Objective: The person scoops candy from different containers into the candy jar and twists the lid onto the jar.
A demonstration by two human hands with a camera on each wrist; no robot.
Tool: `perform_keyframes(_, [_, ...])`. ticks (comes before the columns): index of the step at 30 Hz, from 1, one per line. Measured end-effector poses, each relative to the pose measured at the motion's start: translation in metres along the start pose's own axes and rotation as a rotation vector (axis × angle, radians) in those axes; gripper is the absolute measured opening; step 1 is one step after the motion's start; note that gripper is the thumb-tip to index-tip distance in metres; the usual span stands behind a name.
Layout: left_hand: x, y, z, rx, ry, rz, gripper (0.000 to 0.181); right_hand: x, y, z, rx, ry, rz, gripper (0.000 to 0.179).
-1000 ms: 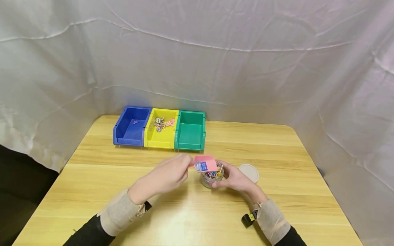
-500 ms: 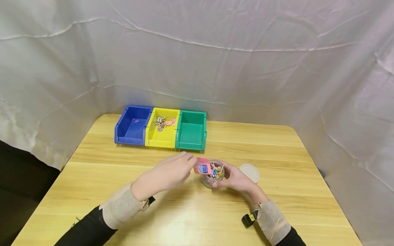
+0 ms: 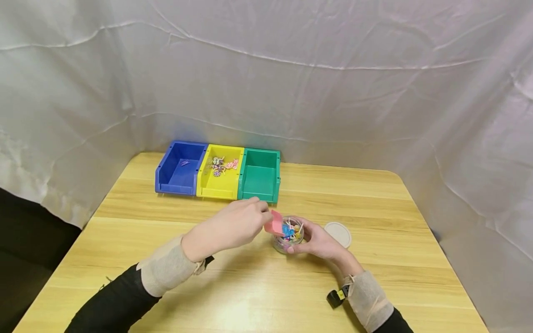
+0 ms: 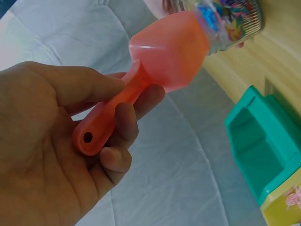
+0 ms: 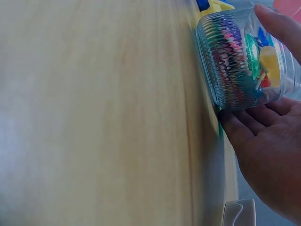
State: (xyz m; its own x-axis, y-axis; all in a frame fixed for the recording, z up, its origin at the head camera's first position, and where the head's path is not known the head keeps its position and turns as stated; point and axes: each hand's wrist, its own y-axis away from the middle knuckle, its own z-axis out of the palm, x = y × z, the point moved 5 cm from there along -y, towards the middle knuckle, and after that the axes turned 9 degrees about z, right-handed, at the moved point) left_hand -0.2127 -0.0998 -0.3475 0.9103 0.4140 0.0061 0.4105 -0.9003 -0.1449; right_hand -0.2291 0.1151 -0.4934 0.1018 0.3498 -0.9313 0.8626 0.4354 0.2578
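My left hand (image 3: 233, 226) grips the handle of a pink scoop (image 4: 171, 49), fingers and thumb curled round it. The scoop is steeply tilted, its lip at the mouth of a clear jar (image 5: 223, 59). Shiny blue pieces (image 3: 287, 230) lie at that mouth, just beyond the lip. Inside the jar are lollipops with white sticks and other colourful bits, seen through the ribbed wall in the right wrist view. My right hand (image 3: 318, 241) holds the jar from its right side, thumb in front and fingers round the back. The jar stands on the table.
Three joined bins stand at the back left: a blue bin (image 3: 179, 180) with small purplish pieces, a yellow bin (image 3: 216, 192) with swirled lollipops and pink pieces, and a green bin (image 3: 259, 182). A round white lid (image 3: 338, 234) lies right of the jar. Grey cloth (image 3: 291, 92) hangs behind.
My left hand has rotated the scoop from nearly level to a steep tilt over the jar. The blue pieces have slid from the scoop to the jar's mouth. The right hand stays put.
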Motion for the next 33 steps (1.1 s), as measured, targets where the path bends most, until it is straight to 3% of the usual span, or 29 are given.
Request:
perform_keyframes(8, [-0.001, 0.002, -0.005, -0.013, -0.018, 0.007, 0.017, 0.0, -0.001, 0.001, -0.009, -0.008, -0.004, 0.082])
perform_keyframes(17, [-0.013, 0.02, -0.009, 0.095, 0.03, -0.055, 0.017, 0.0, 0.0, 0.0, 0.009, 0.022, -0.001, 0.083])
perform_keyframes(20, [-0.023, 0.027, -0.011, 0.175, 0.058, -0.113, 0.017, -0.001, 0.0, 0.0, 0.018, 0.03, -0.005, 0.085])
perform_keyframes(24, [-0.04, 0.04, -0.014, 0.338, 0.094, -0.226, 0.019, -0.002, 0.001, 0.0, 0.017, 0.032, -0.009, 0.086])
perform_keyframes(29, [-0.064, 0.056, -0.014, 0.549, 0.057, -0.367, 0.024, -0.002, 0.001, 0.0, 0.014, 0.015, -0.01, 0.086])
perform_keyframes(33, [-0.082, 0.067, -0.009, 0.675, 0.054, -0.477, 0.025, -0.002, 0.001, 0.0, 0.018, 0.015, -0.007, 0.086])
